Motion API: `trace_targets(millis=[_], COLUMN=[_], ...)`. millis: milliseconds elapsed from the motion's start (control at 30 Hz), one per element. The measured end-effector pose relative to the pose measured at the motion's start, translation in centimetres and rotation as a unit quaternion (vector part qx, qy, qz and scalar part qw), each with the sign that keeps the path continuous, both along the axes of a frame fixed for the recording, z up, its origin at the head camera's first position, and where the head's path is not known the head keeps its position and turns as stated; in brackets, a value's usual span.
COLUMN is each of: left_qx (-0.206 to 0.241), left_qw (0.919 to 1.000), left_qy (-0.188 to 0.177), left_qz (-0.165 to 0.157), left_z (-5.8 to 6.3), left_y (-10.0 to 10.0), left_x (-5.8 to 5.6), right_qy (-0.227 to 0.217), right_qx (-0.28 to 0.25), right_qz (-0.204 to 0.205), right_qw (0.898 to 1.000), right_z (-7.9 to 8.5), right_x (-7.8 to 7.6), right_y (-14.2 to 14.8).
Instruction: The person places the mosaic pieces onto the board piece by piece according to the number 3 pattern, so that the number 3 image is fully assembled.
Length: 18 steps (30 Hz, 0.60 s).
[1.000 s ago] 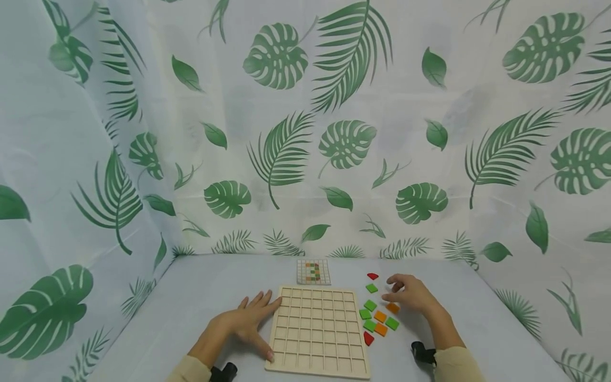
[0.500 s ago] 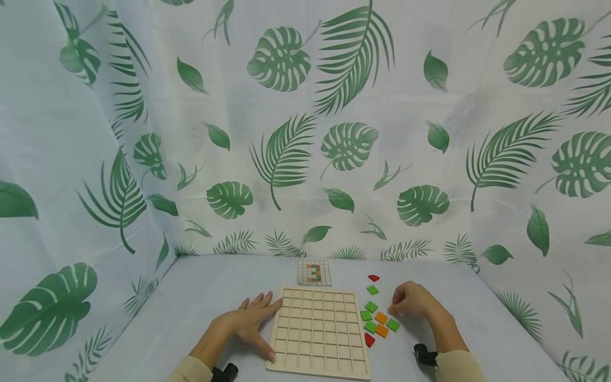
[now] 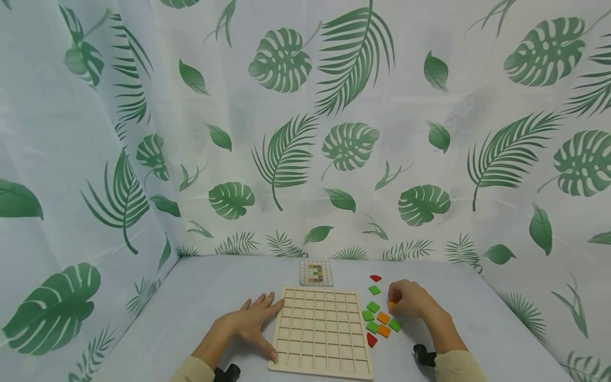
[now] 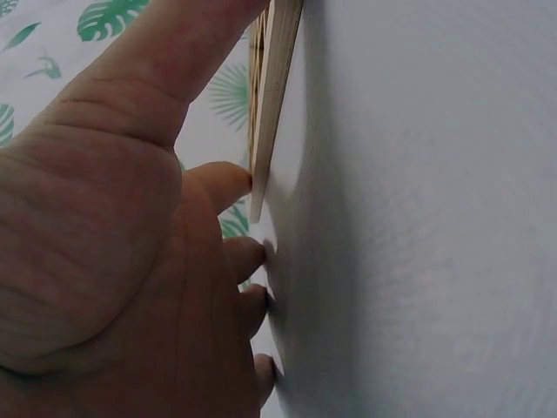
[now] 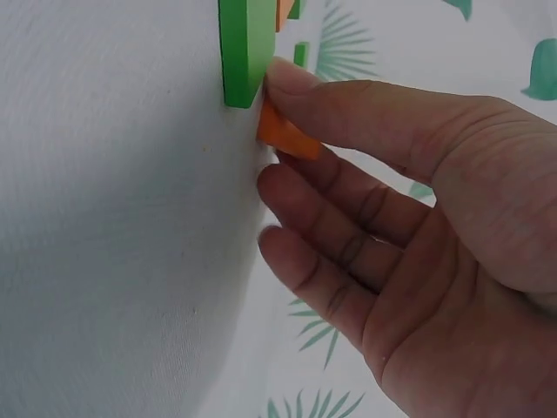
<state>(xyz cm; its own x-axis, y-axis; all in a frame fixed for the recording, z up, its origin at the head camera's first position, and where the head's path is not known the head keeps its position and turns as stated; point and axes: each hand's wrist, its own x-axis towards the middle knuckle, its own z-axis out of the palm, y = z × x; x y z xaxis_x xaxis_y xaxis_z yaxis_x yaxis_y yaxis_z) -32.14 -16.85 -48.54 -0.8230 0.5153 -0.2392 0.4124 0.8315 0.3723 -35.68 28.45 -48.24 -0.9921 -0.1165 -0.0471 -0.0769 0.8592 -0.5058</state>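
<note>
My right hand (image 3: 414, 298) pinches an orange tile (image 5: 289, 136) between thumb and fingers, right of the loose tiles. A green tile (image 5: 246, 52) stands close by the thumb in the right wrist view. At the left edge of a wooden grid board (image 3: 321, 331), my left hand (image 3: 250, 324) lies with spread, straight fingers. Its thumb touches the board's lower left corner, and another finger meets the edge higher up. The left wrist view shows the board's side (image 4: 277, 96) against the thumb. All the grid's squares look bare.
Several green tiles (image 3: 373, 306), two orange tiles (image 3: 383, 318) and two red pieces (image 3: 372, 340) lie right of the board. Behind the board sits a small pattern card (image 3: 316, 274) printed with a coloured grid. A leaf-printed curtain (image 3: 296, 132) surrounds the white table (image 3: 215, 276).
My right hand has closed its fingers on the orange tile, which earlier lay beneath them on the table. The left hand stays at the board's edge.
</note>
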Motion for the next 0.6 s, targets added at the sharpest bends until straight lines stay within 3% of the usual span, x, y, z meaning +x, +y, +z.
trace_targets(millis=[433, 600], left_qx=[0.004, 0.005], left_qw=[1.0, 1.0], left_qy=[-0.008, -0.006], left_qz=[-0.004, -0.004], left_z=[-0.2, -0.13], left_y=[-0.1, -0.23], left_x=[-0.03, 0.0], right_qy=[-0.013, 0.015], right_qx=[0.01, 0.021], right_qz=[0.008, 0.029], right_qw=[1.0, 0.999], right_z=[0.29, 0.6], right_x=[0.15, 0.05], right_y=[-0.04, -0.35])
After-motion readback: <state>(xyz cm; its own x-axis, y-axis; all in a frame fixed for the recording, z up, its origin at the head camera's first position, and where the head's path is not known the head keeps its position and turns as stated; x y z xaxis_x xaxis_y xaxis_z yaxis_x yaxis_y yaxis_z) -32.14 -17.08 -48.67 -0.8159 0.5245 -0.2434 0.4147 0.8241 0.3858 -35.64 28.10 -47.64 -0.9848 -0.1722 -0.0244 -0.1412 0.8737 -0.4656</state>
